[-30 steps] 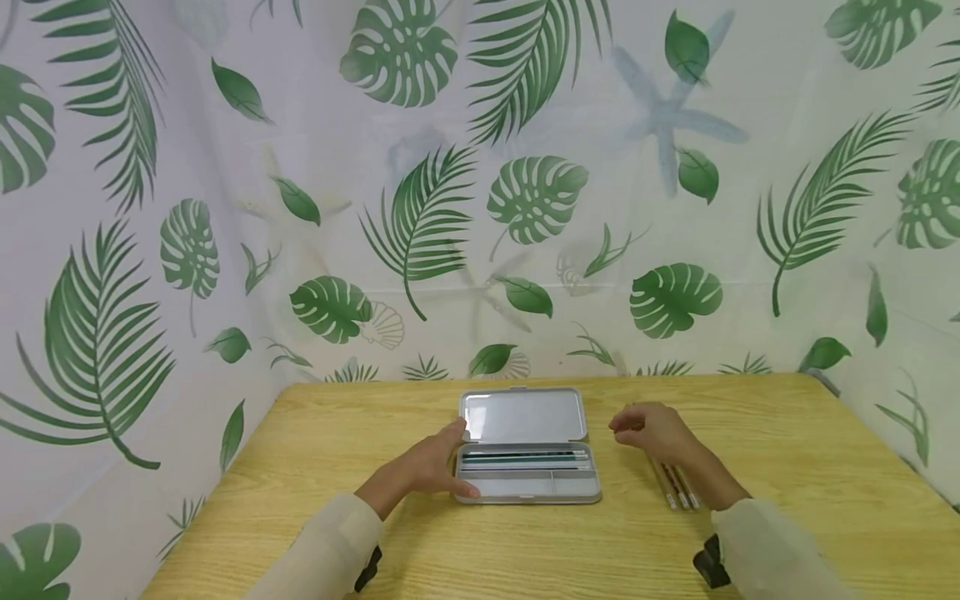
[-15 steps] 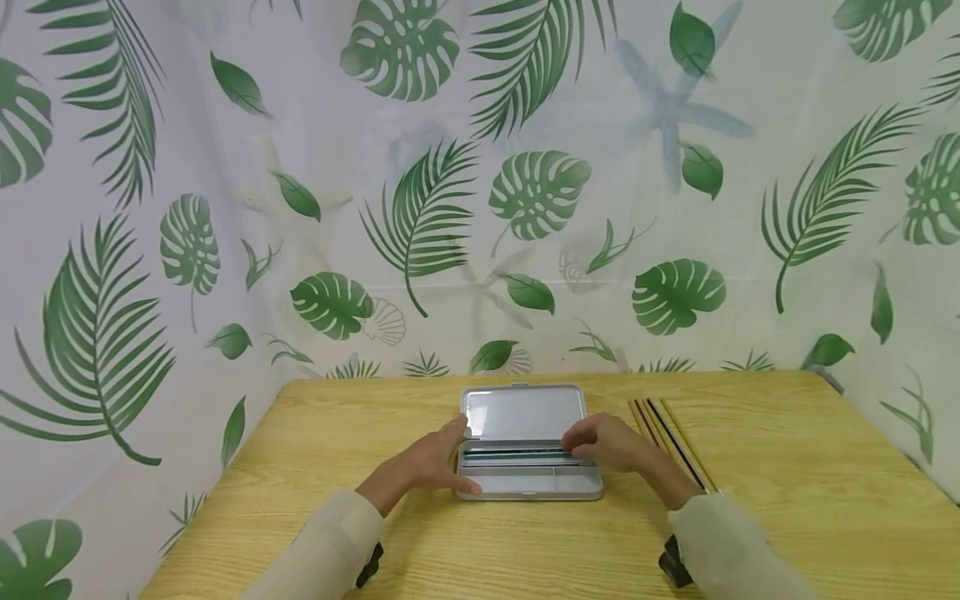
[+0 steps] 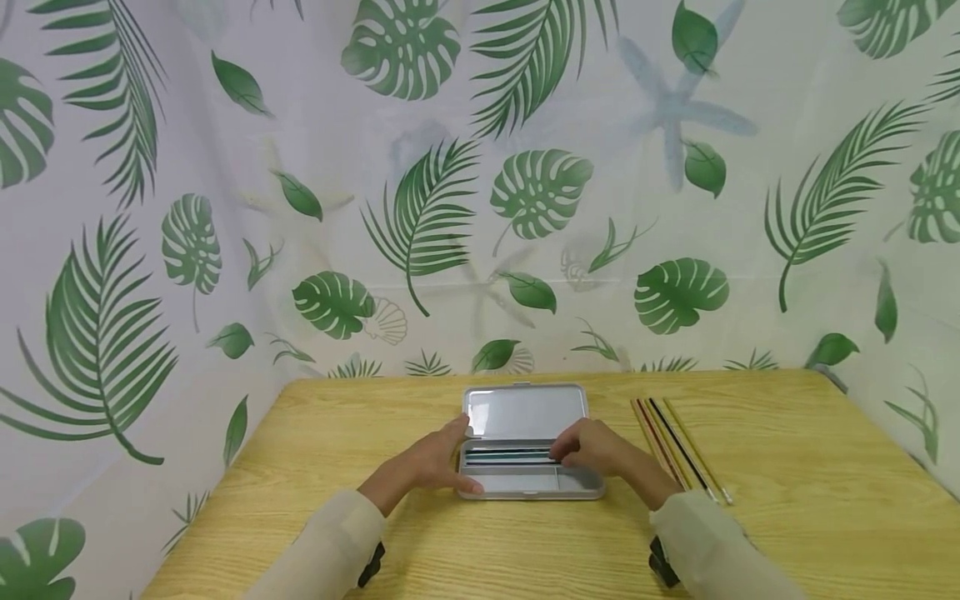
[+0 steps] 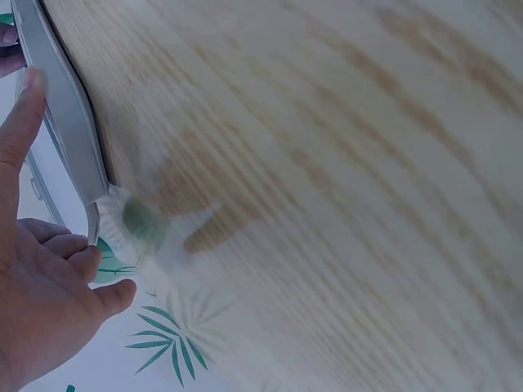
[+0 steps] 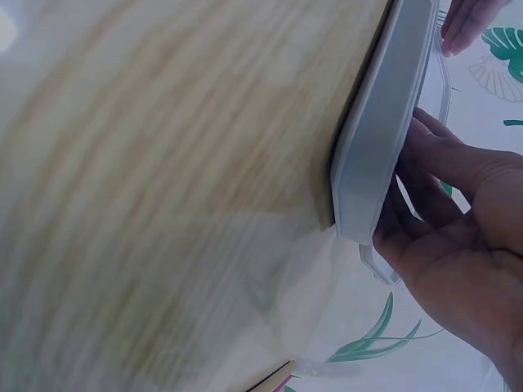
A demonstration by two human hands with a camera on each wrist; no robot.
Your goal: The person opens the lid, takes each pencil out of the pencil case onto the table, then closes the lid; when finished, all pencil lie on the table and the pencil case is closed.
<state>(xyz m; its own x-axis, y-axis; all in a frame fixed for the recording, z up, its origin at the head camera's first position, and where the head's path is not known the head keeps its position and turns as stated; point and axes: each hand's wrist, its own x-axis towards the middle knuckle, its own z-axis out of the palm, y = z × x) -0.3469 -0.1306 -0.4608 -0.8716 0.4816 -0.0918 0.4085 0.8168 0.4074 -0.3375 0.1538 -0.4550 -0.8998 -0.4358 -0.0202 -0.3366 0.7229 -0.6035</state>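
A flat light-grey pencil case (image 3: 517,496) lies with its lid (image 3: 528,414) folded back. Several dark and green pencils (image 3: 506,458) lie in its long rear compartment; the two front compartments show nothing in them. My left hand (image 3: 422,462) holds the case's left end, thumb on the front corner and fingers by the hinge. In the left wrist view, that thumb (image 4: 24,114) presses on the rim. My right hand (image 3: 598,450) reaches over the right end with curled fingers at the pencil ends. Its fingertips are hidden inside, so a pinch cannot be made out.
Several pencils (image 3: 670,437), red, black and wood-toned, lie side by side on the wood-grain table (image 3: 480,554), right of the case. A leaf-print cloth (image 3: 450,250) hangs behind and at both sides of the table.
My right hand has moved left from above the loose pencils into the case's rear compartment, uncovering those pencils. It has slid slightly further left since half a second ago. The left hand stays.
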